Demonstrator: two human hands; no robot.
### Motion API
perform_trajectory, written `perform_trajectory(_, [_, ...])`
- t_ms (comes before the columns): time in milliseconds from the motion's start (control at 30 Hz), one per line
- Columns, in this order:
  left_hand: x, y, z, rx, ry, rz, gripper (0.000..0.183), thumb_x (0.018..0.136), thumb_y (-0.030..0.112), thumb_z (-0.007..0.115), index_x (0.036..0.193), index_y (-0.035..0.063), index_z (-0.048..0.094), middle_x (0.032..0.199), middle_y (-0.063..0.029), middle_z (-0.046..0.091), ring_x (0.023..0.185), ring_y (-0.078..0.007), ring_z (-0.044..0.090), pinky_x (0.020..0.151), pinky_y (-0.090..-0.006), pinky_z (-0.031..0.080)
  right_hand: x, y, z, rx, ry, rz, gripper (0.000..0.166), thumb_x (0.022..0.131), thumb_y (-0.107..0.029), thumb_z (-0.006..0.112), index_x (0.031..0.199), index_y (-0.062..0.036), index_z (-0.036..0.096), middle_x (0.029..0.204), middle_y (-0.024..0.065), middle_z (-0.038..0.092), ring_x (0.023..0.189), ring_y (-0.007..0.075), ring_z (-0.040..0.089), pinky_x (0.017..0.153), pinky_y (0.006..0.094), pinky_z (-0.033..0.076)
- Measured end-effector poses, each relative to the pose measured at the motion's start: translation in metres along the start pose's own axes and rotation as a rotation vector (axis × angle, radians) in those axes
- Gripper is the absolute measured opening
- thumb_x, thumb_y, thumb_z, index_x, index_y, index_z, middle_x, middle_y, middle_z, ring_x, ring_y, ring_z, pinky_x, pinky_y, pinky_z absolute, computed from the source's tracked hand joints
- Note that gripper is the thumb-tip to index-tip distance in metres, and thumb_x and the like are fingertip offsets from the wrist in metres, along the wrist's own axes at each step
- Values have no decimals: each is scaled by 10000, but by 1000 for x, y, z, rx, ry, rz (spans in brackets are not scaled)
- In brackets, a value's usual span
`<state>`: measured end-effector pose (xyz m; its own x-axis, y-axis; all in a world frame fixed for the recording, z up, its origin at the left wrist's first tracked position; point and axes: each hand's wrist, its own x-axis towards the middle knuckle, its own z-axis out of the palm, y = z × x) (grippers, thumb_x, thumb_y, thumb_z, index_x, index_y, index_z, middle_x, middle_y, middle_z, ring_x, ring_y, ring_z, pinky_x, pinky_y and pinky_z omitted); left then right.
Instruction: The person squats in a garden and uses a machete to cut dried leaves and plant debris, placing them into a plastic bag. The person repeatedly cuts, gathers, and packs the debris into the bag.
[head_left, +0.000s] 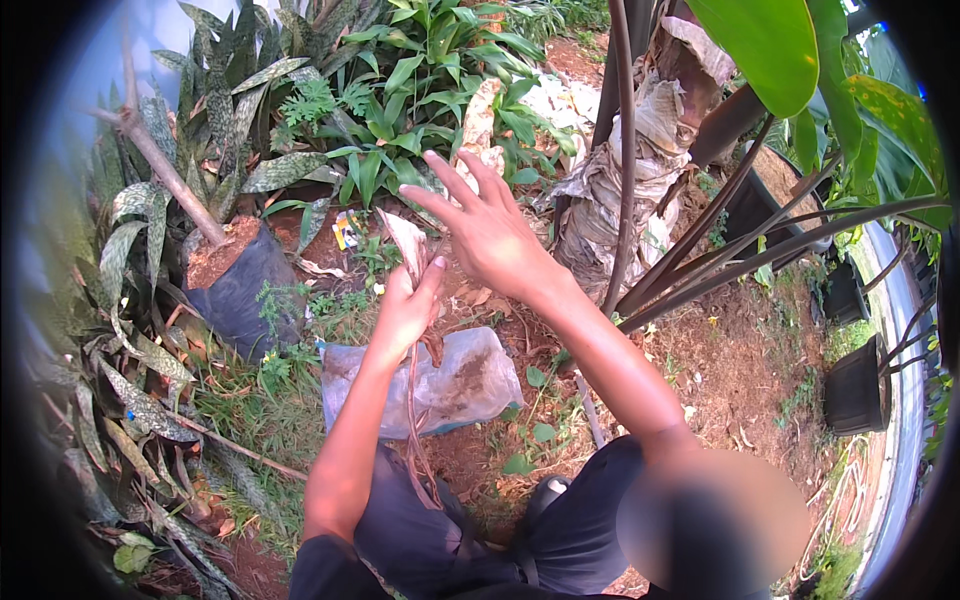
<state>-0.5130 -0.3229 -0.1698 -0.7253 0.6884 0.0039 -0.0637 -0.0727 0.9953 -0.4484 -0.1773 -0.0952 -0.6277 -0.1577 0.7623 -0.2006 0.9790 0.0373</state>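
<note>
My left hand (411, 309) is closed around a bundle of dried plant leaf and stalks (412, 424). Its pale, broad end sticks up above my thumb, and thin brown strands hang down toward my lap. My right hand (491, 236) is raised just beyond and to the right, fingers apart, with nothing visible in it. Beneath my left wrist, a soil-stained, clear plastic sack (480, 375) lies on the ground. Right of my right hand rises a thick plant trunk (622, 202) wrapped in papery dried sheaths.
A black grow bag (251, 292) with a cut stem leans at left, among snake plants (142, 202). Long dark leaf stalks (720, 277) slant across the right side. Black pots (855, 386) stand along the right edge. A blurred patch covers the lower right.
</note>
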Motion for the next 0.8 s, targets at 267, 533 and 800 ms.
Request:
perform_trajectory(267, [-16,24,-28,-212,12,46,229,1003,244,486,922,36,542,583,48,384,424,-51,354,405,-231,340,-26,16,47,637,-360,165,327,863,-80,522,1180,-37,591,1076,206,636,1098,340,573,946,430,429])
perform_trajectory(533, [8,1,-18,-19,456,358,314,988,276,522,771,52,554,622,41,473,539,-40,413,491,-217,326,-50,-34,70,1212,-392,622,549,954,-325,534,1364,17,406,1336,206,498,1254,285,469,1030,399,377])
perform_trajectory(800, [25,5,-4,24,370,179,326,955,376,558,852,67,569,712,39,498,645,-54,431,594,-231,362,-52,-16,56,972,-475,433,1159,583,-528,836,1416,45,269,1370,329,399,1303,399,404,1088,411,327])
